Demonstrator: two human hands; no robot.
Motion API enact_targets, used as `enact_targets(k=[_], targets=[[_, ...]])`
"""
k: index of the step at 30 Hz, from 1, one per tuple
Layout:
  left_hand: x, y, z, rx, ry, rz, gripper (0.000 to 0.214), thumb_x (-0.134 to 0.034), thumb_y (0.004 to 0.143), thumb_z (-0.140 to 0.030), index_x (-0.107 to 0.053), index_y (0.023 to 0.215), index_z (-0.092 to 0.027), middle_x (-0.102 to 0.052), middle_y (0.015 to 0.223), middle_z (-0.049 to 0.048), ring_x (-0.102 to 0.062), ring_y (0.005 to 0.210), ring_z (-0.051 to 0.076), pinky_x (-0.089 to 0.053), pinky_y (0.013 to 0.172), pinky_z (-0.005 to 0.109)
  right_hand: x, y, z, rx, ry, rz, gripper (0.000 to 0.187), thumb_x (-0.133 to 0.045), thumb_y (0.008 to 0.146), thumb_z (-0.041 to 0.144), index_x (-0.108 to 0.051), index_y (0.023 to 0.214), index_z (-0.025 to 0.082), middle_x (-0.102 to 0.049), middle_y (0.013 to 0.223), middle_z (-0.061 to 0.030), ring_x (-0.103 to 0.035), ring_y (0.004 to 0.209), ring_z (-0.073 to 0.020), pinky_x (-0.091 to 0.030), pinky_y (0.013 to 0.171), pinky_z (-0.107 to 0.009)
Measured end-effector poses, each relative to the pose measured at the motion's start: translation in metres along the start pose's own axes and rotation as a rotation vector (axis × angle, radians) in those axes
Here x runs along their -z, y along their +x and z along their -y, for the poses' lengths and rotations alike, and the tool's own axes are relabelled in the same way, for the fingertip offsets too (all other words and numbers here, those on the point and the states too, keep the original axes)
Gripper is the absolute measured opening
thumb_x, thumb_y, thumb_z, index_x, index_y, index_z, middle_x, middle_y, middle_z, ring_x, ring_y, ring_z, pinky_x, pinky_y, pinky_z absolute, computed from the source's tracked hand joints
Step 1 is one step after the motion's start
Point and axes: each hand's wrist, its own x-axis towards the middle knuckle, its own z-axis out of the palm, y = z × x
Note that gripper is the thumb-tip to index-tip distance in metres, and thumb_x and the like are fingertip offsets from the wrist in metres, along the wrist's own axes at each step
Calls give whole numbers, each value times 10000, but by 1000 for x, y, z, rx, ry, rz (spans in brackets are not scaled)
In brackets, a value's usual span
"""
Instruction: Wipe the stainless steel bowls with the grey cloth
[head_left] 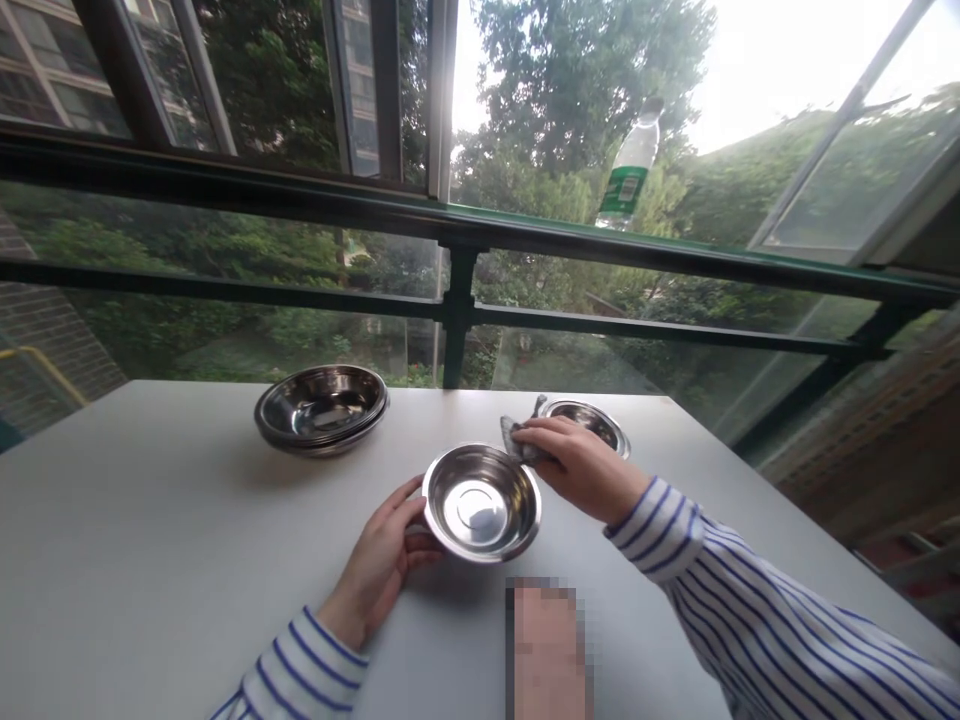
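A shiny steel bowl (pixel 481 503) is tilted up off the white table (pixel 150 520) in front of me. My left hand (pixel 386 560) grips its near-left rim and underside. My right hand (pixel 577 462) is closed on a small grey cloth (pixel 519 440), pressing it against the bowl's far-right rim. Just behind my right hand another steel bowl (pixel 592 420) rests on the table.
A stack of steel bowls (pixel 322 408) sits at the back left of the table. A plastic water bottle (pixel 630 170) stands on the green window rail (pixel 675 250) beyond the table. Glass panes and trees fill the background.
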Motion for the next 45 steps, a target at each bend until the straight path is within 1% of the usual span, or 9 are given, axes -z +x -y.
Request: enact_targets(k=[5,9,12,15,24,31,36,40,45], targets=[[1,3,-2,-37,-12,-17,407,-539,811,-173,-482,1214,-182,-657,705,35,-625,522,136,-506,477,234,-5,-54,-9,-102,379,-146,312,-524,796,166,-612,1096,180,-632,1104,-116,-599,982,-234,-475,869,-407],[0,4,-5,-73,-33,-26,367,-520,817,-147,-493,1182,-169,-646,696,28,-625,507,137,-514,474,240,-24,-78,-15,-443,942,-112,328,-600,735,215,-626,1058,164,-664,872,-70,-605,676,-169,-512,618,-318],[0,6,-6,-83,-49,-32,346,-514,821,-141,-503,1165,-168,-649,696,32,-632,514,141,-524,481,247,-39,-86,-18,-577,1204,-135,363,-627,706,266,-617,1047,141,-660,847,-70,-617,722,-182,-512,644,-323],[-1,8,-5,-86,-73,-44,331,-510,821,-134,-517,1151,-168,-646,672,32,-629,503,138,-522,469,239,-55,-90,-19,-604,1265,-136,406,-579,736,345,-593,1079,129,-664,915,-102,-639,802,-214,-523,690,-356],[-1,8,1,-97,-63,-83,292,-490,829,-133,-539,1115,-166,-667,662,52,-648,506,160,-534,482,258,-74,-94,-19,-618,1071,-194,361,-602,658,333,-669,951,133,-678,949,-105,-609,908,-268,-469,837,-408],[-5,7,-1,-97,-43,-85,282,-494,829,-144,-549,1105,-165,-668,664,53,-659,534,168,-532,483,251,-66,-111,-28,-636,904,-254,482,-445,754,320,-568,1179,129,-596,1176,-123,-528,1086,-268,-378,961,-440],[-6,8,0,-96,-45,-91,271,-503,827,-142,-548,1093,-167,-669,661,56,-655,528,164,-535,486,252,-63,-118,-21,-563,769,-226,510,-372,855,395,-469,1289,146,-557,1235,-120,-529,1104,-246,-408,949,-423],[-9,8,0,-95,-45,-85,266,-505,826,-136,-555,1086,-167,-670,662,58,-654,529,160,-539,491,253,-67,-115,-11,-465,581,-180,407,-379,885,363,-560,1182,152,-583,1203,-112,-533,1107,-230,-405,969,-385],[-16,8,-1,-81,-67,-90,258,-502,824,-124,-549,1074,-165,-664,648,46,-648,506,153,-535,471,242,-71,-109,-5,-465,572,-135,344,-378,894,313,-622,1092,172,-657,1074,-87,-594,1001,-219,-445,914,-371]])
